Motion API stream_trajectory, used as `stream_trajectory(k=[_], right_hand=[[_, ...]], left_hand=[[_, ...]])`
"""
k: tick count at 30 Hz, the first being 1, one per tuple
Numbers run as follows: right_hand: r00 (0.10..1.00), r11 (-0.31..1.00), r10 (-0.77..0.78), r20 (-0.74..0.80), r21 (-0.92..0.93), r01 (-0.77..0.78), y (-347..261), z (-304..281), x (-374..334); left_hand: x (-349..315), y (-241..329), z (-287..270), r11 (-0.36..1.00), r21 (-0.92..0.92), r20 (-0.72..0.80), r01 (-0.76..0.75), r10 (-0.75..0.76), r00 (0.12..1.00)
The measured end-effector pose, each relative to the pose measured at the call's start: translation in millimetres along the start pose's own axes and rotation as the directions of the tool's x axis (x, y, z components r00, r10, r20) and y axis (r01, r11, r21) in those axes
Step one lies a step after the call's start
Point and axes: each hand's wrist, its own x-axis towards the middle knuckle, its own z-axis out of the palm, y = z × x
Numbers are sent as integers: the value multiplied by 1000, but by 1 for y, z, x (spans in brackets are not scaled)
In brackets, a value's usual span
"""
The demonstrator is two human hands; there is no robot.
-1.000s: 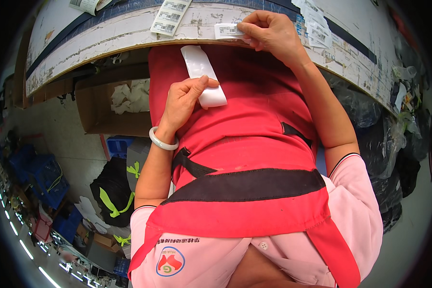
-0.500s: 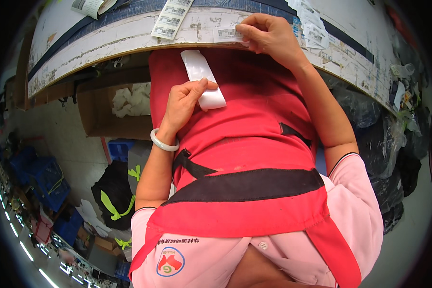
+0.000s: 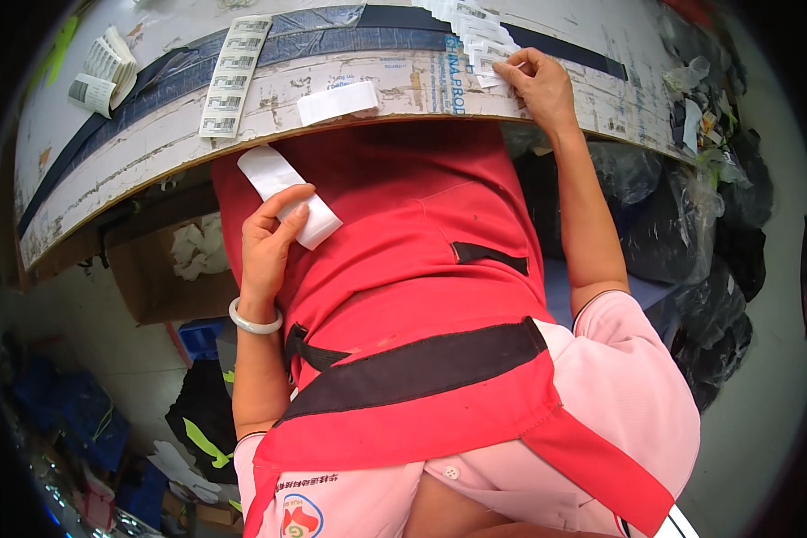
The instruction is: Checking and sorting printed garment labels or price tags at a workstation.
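Note:
My left hand [image 3: 273, 235] pinches a white paper strip [image 3: 287, 193] between thumb and fingers, held over the red apron just in front of the table edge. On the table at right, my right hand [image 3: 544, 90] has thumb and fingertips closed on a small printed label [image 3: 493, 77] at the near end of an overlapping row of labels [image 3: 475, 31]. A plain white strip [image 3: 338, 103] lies near the table edge, between the two hands. To its left is a long sheet of printed labels [image 3: 234, 76].
The worn white table [image 3: 152, 152] carries dark blue tape [image 3: 332, 36]. A curled roll of labels [image 3: 108, 72] sits at its far left. Beneath are an open cardboard box [image 3: 143, 278] with crumpled paper, and dark plastic bags [image 3: 681, 233] on the right.
My right hand has moved right, from the label near the table's front edge to the row of labels. A plain white strip now shows where that label was. The whole view has shifted.

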Motion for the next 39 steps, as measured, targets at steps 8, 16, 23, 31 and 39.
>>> stream_trajectory(k=[8,16,23,31,39], right_hand=[[991,994,-38,-129,-106,24,-3,-7,-12],[806,845,-528,-267,-264,465,13,3,-11],[832,869,-494,-251,-112,482,6,24,36],[790,866,-497,-358,-157,474,-6,25,30],[619,605,-779,-97,141,784,-173,91,-32]], left_hand=[[-23,-5,-57,958,-287,-174,-7,-45,984],[-41,-72,-154,857,-513,-294,-46,-125,948],[-15,-127,-186,820,-571,-386,-45,-219,896],[-22,-150,-239,916,-388,-662,102,-354,661],[-6,-146,-258,944,279,-857,178,161,489]])
